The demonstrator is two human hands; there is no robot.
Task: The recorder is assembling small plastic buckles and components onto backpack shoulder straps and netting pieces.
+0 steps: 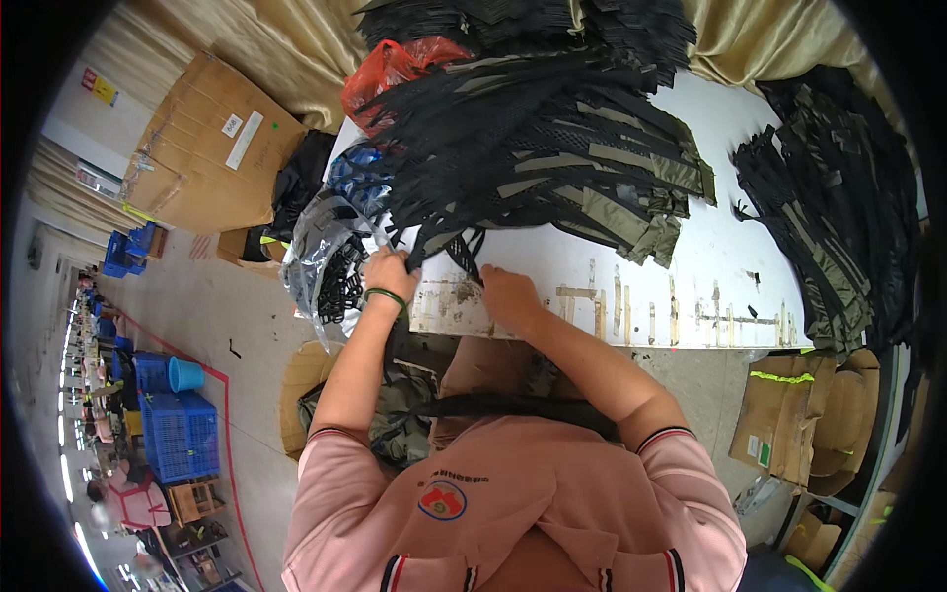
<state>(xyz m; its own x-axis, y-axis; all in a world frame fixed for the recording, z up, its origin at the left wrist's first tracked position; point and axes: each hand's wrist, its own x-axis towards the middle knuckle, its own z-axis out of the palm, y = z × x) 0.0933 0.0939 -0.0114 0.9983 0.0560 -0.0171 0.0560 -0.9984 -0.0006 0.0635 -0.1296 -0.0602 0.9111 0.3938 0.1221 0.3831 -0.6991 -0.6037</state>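
Observation:
At the near left edge of the white table (538, 259), my left hand (387, 274) is closed on a black strap whose tail hangs over the edge toward my lap. A short way to its right, my right hand (507, 298) pinches the end of a black webbing piece (466, 252) that lies in a loop. Just beyond both hands spreads a heap of black and olive fabric strap pieces (552, 148). Beside my left hand sits a clear plastic bag (321, 242) with black plastic buckles (341, 281) in it.
A red plastic bag (385, 79) and a blue bag (360, 178) lie left of the heap. More strap pieces (819, 217) hang at the right. Cardboard boxes (212, 143) stand at the left, with another carton (789, 414) at lower right. Blue crates (180, 434) stand across the floor.

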